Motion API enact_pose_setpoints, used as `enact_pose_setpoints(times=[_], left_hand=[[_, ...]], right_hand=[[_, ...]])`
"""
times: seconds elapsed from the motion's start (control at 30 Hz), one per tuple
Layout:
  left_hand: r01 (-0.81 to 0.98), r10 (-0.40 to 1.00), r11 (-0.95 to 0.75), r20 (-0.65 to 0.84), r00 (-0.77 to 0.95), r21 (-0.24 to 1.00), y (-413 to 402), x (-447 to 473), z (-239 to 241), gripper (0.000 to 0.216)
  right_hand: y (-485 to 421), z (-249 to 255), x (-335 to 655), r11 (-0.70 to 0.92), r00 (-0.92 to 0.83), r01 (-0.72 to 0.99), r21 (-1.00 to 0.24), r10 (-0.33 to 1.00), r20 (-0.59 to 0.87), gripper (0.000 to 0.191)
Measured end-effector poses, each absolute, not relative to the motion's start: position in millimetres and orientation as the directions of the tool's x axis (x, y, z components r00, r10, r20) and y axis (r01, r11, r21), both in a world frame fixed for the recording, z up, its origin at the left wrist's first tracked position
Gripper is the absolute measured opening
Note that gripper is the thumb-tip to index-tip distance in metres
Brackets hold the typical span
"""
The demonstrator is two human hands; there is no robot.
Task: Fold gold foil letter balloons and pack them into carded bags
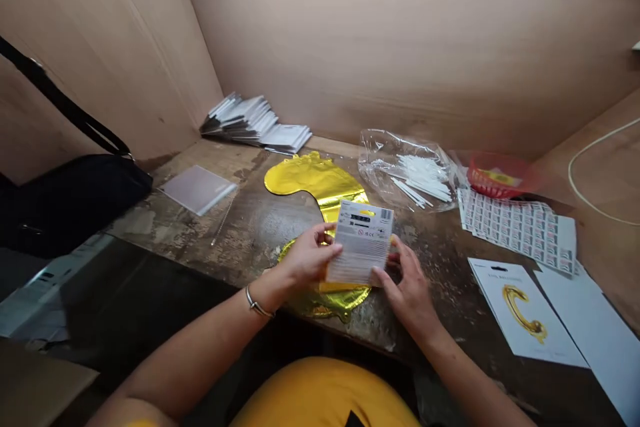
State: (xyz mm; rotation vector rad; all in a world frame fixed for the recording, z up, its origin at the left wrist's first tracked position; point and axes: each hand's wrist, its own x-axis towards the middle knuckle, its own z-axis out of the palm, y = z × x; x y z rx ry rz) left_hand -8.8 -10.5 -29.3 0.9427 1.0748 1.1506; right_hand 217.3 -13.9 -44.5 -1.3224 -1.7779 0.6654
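Between my two hands is a white printed packet (364, 240) with a barcode, lines of small text and a hang hole through which gold shows. My left hand (313, 255) grips its left edge, thumb on the front. My right hand (410, 287) closes on its lower right edge, thumb at the corner. Under the packet, a flat gold foil balloon (320, 180) in a curved shape lies on the table; my hands and the packet hide part of it.
On the worn table (250, 227) lie a clear sleeve (197, 188), piled white packets (255, 121), a plastic bag of white sticks (415, 170), a red basket (500, 177), sticker sheets (520, 227) and a card picturing a gold C (525, 310). A black bag (75, 193) sits left.
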Motion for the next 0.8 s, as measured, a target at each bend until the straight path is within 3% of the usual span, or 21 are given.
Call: enact_pose_setpoints(times=[0.1, 0.13, 0.2, 0.23, 0.3, 0.33, 0.4, 0.47, 0.57, 0.67, 0.8], left_hand=[[-0.224, 0.978, 0.092, -0.046, 0.201, 0.970, -20, -17, -22, 0.057], [-0.125, 0.990, 0.018, -0.001, 0.139, 0.992, -25, -19, -18, 0.057], [0.276, 0.977, -0.203, 0.214, -0.010, 0.939, -37, -19, -11, 0.060], [0.518, 0.930, -0.315, 0.368, 0.002, 0.795, -43, -17, -8, 0.061], [0.812, 0.794, -0.479, 0.559, 0.240, 0.332, -52, -13, -5, 0.056], [0.835, 0.729, -0.535, 0.569, 0.381, 0.127, -53, -12, -5, 0.050], [0.803, 0.651, -0.591, 0.542, 0.531, -0.076, -42, -21, -5, 0.036], [0.804, 0.655, -0.592, 0.546, 0.523, -0.059, -15, -46, 0, 0.032], [0.903, 0.754, -0.422, 0.583, 0.302, 0.078, 50, -103, 19, 0.039], [0.963, 0.853, -0.112, 0.521, -0.033, 0.245, 121, -151, 40, 0.043], [0.951, 0.875, 0.023, 0.455, -0.168, 0.307, 190, -177, 37, 0.045]], right_hand=[[-11, -28, 220, 0.078, -0.257, 0.318, -0.945, 0.966, -0.006, 0.046], [-10, -23, 219, -0.003, -0.296, 0.267, -0.964, 0.951, -0.085, 0.045], [-8, -13, 210, -0.098, -0.264, 0.190, -0.977, 0.953, -0.146, 0.045], [-7, -9, 203, -0.109, -0.221, 0.156, -0.982, 0.965, -0.143, 0.045], [-3, -4, 188, -0.108, -0.230, 0.125, -0.986, 0.964, -0.135, 0.045], [-1, -3, 181, -0.100, -0.279, 0.134, -0.986, 0.951, -0.134, 0.046], [2, -5, 171, -0.018, -0.365, 0.198, -0.980, 0.927, -0.090, 0.048], [4, -13, 169, 0.188, -0.381, 0.339, -0.922, 0.923, 0.048, 0.046], [1, -34, 172, 0.484, -0.420, 0.609, -0.628, 0.869, 0.262, 0.038], [-4, -53, 173, 0.563, -0.499, 0.745, -0.357, 0.826, 0.262, 0.040], [-3, -58, 172, 0.599, -0.549, 0.766, -0.235, 0.799, 0.245, 0.041]])
